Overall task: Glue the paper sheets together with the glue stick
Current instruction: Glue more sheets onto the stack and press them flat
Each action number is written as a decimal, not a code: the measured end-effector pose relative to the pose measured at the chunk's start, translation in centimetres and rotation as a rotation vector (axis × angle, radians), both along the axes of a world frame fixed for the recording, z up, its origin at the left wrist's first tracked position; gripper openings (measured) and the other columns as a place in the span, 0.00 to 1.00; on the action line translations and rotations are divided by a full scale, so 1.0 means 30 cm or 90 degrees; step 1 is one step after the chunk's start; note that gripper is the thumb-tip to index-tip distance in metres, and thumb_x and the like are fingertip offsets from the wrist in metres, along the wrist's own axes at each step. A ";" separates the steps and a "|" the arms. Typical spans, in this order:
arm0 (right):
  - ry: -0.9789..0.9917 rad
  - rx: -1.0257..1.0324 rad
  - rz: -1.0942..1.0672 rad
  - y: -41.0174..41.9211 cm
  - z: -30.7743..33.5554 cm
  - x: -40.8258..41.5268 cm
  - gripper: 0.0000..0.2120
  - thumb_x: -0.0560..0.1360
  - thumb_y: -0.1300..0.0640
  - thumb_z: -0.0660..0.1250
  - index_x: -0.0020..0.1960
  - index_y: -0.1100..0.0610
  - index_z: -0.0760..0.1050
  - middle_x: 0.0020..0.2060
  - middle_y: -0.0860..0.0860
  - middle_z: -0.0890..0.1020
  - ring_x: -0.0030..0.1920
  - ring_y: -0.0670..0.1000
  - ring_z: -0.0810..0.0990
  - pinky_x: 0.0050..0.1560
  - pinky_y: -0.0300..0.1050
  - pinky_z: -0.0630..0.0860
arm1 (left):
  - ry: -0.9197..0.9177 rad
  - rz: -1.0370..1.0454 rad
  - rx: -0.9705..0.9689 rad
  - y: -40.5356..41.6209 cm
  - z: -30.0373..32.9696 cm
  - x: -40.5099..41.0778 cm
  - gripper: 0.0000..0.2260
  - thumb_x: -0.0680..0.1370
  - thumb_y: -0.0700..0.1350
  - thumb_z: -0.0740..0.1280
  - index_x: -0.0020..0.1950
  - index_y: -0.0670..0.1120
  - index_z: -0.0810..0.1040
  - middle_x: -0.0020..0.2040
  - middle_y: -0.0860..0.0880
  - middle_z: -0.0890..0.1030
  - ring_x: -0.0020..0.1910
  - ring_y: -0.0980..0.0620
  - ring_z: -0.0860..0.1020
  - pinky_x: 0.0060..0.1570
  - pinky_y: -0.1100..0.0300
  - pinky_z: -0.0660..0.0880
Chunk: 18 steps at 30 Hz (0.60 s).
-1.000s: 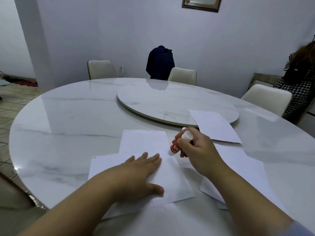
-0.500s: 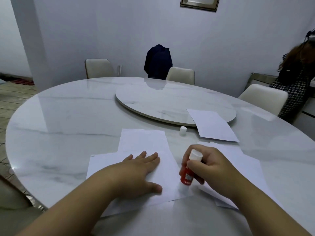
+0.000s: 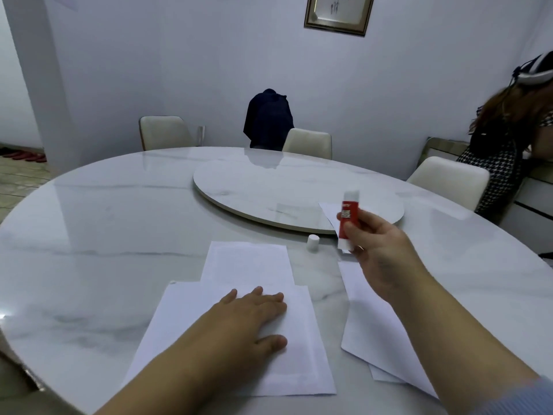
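Left hand [image 3: 254, 319] presses flat, fingers straight, on the near sheet [image 3: 302, 348]; right hand [image 3: 380, 250], grasping the glue stick [image 3: 348, 218], has lifted far-right off it.

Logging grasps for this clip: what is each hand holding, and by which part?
Right hand pinches the glue stick by its lower red barrel. Left hand holds nothing; it presses flat on the paper sheet.

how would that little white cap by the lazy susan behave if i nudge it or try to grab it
The white cap stands upright on glossy marble, so a nudge would probably slide it or tip it. It looks cylindrical, so once on its side it would likely roll. Being small and apparently plastic, it is probably very light and needs a fingertip pinch.
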State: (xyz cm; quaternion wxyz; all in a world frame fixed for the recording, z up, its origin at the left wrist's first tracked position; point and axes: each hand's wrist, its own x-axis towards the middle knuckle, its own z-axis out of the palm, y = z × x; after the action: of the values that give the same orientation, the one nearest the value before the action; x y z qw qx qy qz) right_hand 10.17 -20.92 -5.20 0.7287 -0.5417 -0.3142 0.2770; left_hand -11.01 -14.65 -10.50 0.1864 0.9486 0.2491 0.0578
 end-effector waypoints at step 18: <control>-0.504 -0.702 -0.040 -0.100 0.055 0.199 0.42 0.62 0.47 0.79 0.72 0.56 0.67 0.68 0.51 0.73 0.67 0.52 0.72 0.65 0.45 0.68 | -0.015 0.002 0.011 0.014 0.002 -0.003 0.24 0.78 0.59 0.57 0.74 0.62 0.56 0.74 0.71 0.51 0.69 0.73 0.45 0.72 0.66 0.40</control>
State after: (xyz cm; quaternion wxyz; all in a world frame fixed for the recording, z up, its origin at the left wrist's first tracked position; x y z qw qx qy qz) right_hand 16.14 -23.92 -3.56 0.1837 -0.9036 -0.3540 0.1561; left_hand -11.09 -14.24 -10.43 0.1813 0.9490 0.2479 0.0716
